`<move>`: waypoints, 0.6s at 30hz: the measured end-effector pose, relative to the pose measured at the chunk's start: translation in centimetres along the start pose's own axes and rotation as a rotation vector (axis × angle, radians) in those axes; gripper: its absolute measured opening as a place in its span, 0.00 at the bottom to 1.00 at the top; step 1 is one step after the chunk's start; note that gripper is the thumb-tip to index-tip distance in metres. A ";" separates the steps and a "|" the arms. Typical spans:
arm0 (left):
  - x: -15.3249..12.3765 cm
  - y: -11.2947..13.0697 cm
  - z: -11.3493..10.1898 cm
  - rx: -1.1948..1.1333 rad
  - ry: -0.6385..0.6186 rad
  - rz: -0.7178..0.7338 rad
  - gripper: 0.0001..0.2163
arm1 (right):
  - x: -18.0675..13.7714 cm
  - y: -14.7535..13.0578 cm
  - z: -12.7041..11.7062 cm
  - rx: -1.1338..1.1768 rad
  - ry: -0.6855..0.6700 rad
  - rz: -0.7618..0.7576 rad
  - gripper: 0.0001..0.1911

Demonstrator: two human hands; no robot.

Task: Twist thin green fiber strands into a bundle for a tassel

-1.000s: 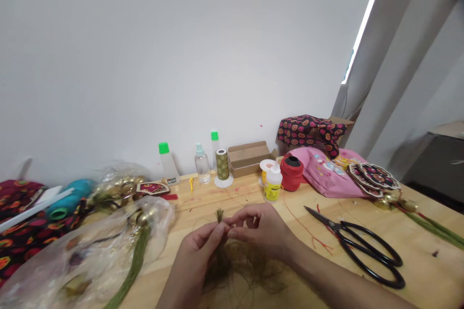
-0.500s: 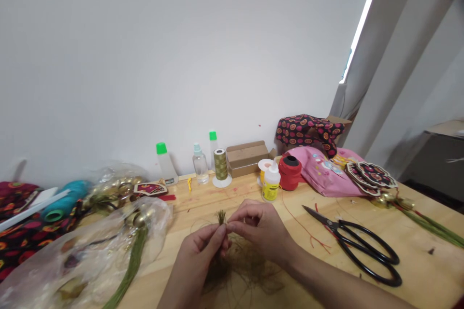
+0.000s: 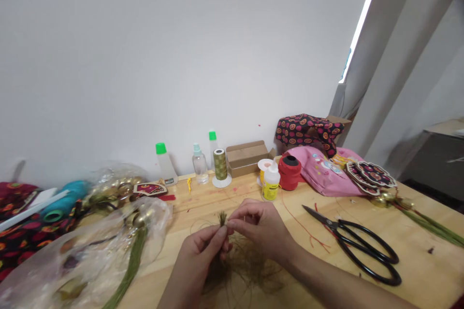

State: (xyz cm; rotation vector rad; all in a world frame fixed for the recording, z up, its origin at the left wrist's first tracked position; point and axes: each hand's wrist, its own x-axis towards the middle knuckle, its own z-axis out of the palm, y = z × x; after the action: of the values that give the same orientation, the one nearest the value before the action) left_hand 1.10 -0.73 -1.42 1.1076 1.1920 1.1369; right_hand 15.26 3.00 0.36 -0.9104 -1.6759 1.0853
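Note:
Between thumb and fingers, my left hand (image 3: 205,246) pinches a bundle of olive-green threads (image 3: 222,217), whose short cut ends stick up above the fingertips. My right hand (image 3: 259,227) is closed in a pinch at the bundle's right side, its fingertips close against my left thumb. What those right fingertips hold is too small to make out, perhaps a fine strand. Below both hands, loose tangled threads (image 3: 253,270) spread over the wooden table, partly hidden by my hands and wrists.
Black-handled scissors (image 3: 358,246) lie at the right. Behind my hands stand a glue bottle (image 3: 270,188), a red spool (image 3: 290,174), an olive thread spool (image 3: 220,165) and a cardboard box (image 3: 246,160). At left are plastic bags (image 3: 108,246), a green tassel (image 3: 132,260) and a teal spool (image 3: 65,200).
Both hands hold nearly the same pose. The bundle's cut ends have shifted very slightly to the right; nothing has been let go.

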 end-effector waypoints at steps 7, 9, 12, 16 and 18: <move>-0.1 0.3 0.1 -0.020 0.006 -0.004 0.12 | 0.1 0.3 0.0 0.061 -0.050 0.067 0.12; 0.0 0.3 0.1 -0.014 0.002 0.006 0.12 | 0.1 0.5 0.1 0.062 -0.060 0.084 0.13; -0.1 0.4 0.1 -0.003 0.003 0.001 0.12 | 0.1 0.6 0.1 0.069 -0.047 0.086 0.11; -0.2 0.6 0.2 0.053 0.000 0.010 0.14 | 0.1 0.5 0.0 0.005 -0.038 0.023 0.04; -0.2 0.5 0.2 0.080 0.001 0.008 0.14 | 0.0 0.3 0.0 -0.042 -0.036 -0.001 0.03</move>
State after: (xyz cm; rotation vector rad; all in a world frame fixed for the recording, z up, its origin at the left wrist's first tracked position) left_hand 1.28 -0.92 -0.91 1.1732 1.2438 1.1036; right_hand 15.28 3.14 0.10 -0.9211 -1.7342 1.0749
